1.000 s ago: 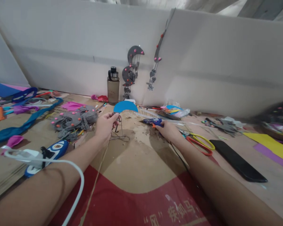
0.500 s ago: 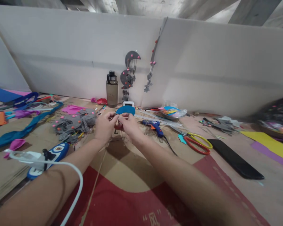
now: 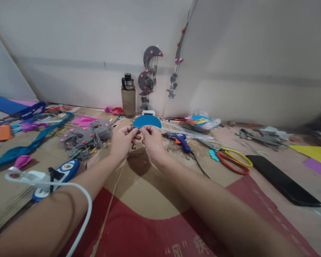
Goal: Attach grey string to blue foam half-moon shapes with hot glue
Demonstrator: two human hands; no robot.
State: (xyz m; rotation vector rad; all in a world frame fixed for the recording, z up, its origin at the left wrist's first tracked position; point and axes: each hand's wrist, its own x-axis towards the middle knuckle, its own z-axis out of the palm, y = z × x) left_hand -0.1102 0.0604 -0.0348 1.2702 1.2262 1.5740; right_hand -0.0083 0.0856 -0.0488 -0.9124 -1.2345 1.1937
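A rounded blue felt piece (image 3: 147,121) rises just beyond my fingertips, its straight lower edge toward me. My left hand (image 3: 123,141) is closed, thumb and forefinger pinched at the left of that edge. Close beside it, my right hand (image 3: 153,142) pinches the same edge with thumb and forefinger. Whether a smaller thing is also between the fingers is hidden. To the right of my hands lies a blue glue gun (image 3: 180,140) with a dark cord. Behind the felt sits a small white device (image 3: 148,112), partly covered.
A bottle (image 3: 128,96) stands by the wall. Left lie grey felt pieces with yarn (image 3: 82,137) and a blue-white cutter-like tool (image 3: 69,168) near a white cable (image 3: 81,191). Scissors (image 3: 234,160), a black phone-like slab (image 3: 282,180) and a bagged dish (image 3: 202,123) are right. Grey ornaments (image 3: 151,73) hang behind.
The view has tipped down and shifted slightly left. More of the blue felt's width shows, reaching further right. My fingertips remain close together at its edge, with the right hand turned a little.
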